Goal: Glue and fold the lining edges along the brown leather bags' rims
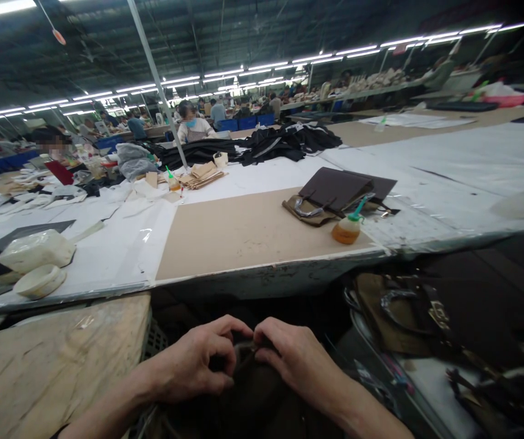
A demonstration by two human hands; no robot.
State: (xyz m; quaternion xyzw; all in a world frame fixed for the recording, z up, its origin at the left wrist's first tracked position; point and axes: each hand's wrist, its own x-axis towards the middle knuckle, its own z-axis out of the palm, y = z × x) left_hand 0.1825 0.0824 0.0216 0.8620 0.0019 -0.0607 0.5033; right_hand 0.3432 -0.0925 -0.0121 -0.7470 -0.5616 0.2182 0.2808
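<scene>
Low in the head view, below the table's front edge, my left hand [198,363] and my right hand [292,360] meet over a dark piece of material [248,390] in my lap. Both hands are closed, thumbs and fingers pinching a small part of it between them; what that part is stays too dark to make out. On the table above lies a brown bag [335,195] with metal handles, and a glue bottle [348,228] with a green nozzle stands in front of it.
A tan board [244,235] covers the table [262,277] ahead. White tubs [38,259] sit at left, a worn wooden board [56,353] lower left. A tray of bags and hardware [426,317] is at right. Other people work at far tables.
</scene>
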